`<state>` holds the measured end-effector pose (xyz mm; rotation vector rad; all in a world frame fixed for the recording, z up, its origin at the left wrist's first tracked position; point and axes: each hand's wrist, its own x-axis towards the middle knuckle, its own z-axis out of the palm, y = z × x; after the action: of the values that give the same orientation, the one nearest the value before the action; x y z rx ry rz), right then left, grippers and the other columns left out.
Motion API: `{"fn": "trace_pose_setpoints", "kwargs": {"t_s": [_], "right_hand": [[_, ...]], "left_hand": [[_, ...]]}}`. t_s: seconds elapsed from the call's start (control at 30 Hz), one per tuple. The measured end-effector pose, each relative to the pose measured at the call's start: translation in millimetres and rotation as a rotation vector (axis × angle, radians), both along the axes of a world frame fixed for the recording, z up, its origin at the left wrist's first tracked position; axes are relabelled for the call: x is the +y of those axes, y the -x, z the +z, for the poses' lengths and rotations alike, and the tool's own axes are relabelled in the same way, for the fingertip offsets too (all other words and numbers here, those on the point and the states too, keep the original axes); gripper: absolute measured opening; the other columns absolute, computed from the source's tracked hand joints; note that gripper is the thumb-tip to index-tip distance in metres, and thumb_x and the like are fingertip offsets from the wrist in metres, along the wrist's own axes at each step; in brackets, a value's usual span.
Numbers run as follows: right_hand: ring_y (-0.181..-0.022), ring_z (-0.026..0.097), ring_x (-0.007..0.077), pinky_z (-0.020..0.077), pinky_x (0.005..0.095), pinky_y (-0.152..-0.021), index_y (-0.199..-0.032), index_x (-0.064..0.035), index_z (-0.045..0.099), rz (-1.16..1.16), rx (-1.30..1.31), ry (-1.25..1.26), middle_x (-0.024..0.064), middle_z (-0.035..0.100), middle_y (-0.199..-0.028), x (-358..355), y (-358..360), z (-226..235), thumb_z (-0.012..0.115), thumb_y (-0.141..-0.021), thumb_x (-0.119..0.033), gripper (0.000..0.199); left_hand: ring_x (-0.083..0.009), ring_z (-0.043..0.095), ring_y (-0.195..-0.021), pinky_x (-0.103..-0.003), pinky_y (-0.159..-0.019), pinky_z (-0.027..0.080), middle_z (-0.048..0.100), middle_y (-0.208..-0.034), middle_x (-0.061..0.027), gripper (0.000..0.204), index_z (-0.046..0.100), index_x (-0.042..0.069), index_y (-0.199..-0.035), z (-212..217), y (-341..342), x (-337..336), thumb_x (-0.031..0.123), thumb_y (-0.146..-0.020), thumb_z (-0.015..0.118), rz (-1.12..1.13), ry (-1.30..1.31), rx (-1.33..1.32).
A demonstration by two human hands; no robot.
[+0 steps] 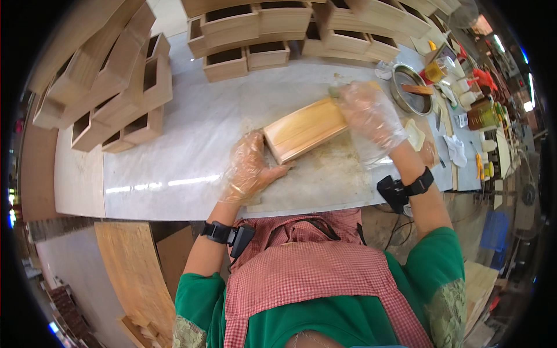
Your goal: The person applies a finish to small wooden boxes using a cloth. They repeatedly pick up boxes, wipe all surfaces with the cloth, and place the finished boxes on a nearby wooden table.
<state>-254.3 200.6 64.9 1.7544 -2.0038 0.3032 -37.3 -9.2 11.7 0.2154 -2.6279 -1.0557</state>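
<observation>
A small wooden box lies at a slant on the worktable, its smooth, glossy face up. My left hand, in a clear plastic glove, grips the box's left end, with the thumb along the near edge. At the box's right end is my gloved right hand, slightly blurred, its fingers curled. A bit of something greenish shows by those fingertips; most of it is hidden, so its kind cannot be told.
Pale wooden boxes with open compartments stand stacked at the left and along the back. To the right are a metal bowl with a brush-like wooden piece, a jar of yellowish liquid, and crumpled white cloth.
</observation>
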Motion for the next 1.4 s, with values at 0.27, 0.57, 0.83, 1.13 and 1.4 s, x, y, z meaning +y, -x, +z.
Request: {"fn": "trace_pose_setpoints", "kwargs": {"t_s": [0.27,0.57,0.83,1.13,1.4], "right_hand": [[-0.070,0.063,0.0239,0.0515,0.0388,-0.057,-0.095,-0.0076,0.065,0.003,-0.532,-0.358,0.0067,0.060,-0.083,-41,-130,59,0.064,-0.088,-0.012,0.009],[-0.074,0.063,0.0236,0.0510,0.0373,-0.059,-0.132,-0.0049,0.060,0.241,-0.206,-0.147,0.0074,0.059,-0.085,-73,-94,33,0.072,-0.079,-0.007,0.054],[-0.076,0.063,0.0258,0.0510,0.0388,-0.059,-0.130,-0.0065,0.063,0.113,-0.220,-0.195,0.0085,0.061,-0.086,-37,-121,46,0.073,-0.078,-0.008,0.053],[-0.081,0.066,0.0249,0.0579,0.0339,-0.065,-0.119,-0.0053,0.066,-0.012,0.056,-0.202,0.0059,0.064,-0.090,-39,-102,35,0.061,-0.090,-0.008,0.030],[-0.078,0.065,0.0220,0.0567,0.0341,-0.062,-0.107,-0.0046,0.063,0.056,-0.075,-0.083,0.0052,0.061,-0.082,-63,-101,5,0.063,-0.085,-0.014,0.024]], "left_hand": [[-0.0378,0.063,-0.094,-0.046,-0.082,0.052,0.065,-0.105,-0.0202,0.069,0.061,-0.001,-0.119,-2,-7,-5,0.037,-0.068,0.090,-0.026,-0.118,0.131],[-0.0387,0.059,-0.093,-0.048,-0.084,0.048,0.061,-0.095,-0.0199,0.058,0.057,0.001,-0.101,-1,-6,-3,0.037,-0.067,0.087,-0.018,-0.053,0.064],[-0.0388,0.060,-0.093,-0.049,-0.086,0.048,0.064,-0.095,-0.0192,0.058,0.062,0.000,-0.107,1,-8,0,0.038,-0.069,0.086,0.014,-0.058,0.112],[-0.0402,0.062,-0.099,-0.049,-0.088,0.048,0.066,-0.105,-0.0203,0.063,0.062,0.002,-0.115,-3,-7,-3,0.036,-0.069,0.088,0.019,-0.065,0.121],[-0.0357,0.063,-0.104,-0.044,-0.091,0.052,0.065,-0.113,-0.0206,0.072,0.058,-0.002,-0.124,-53,-6,-19,0.036,-0.072,0.089,-0.114,0.371,0.183]]}}
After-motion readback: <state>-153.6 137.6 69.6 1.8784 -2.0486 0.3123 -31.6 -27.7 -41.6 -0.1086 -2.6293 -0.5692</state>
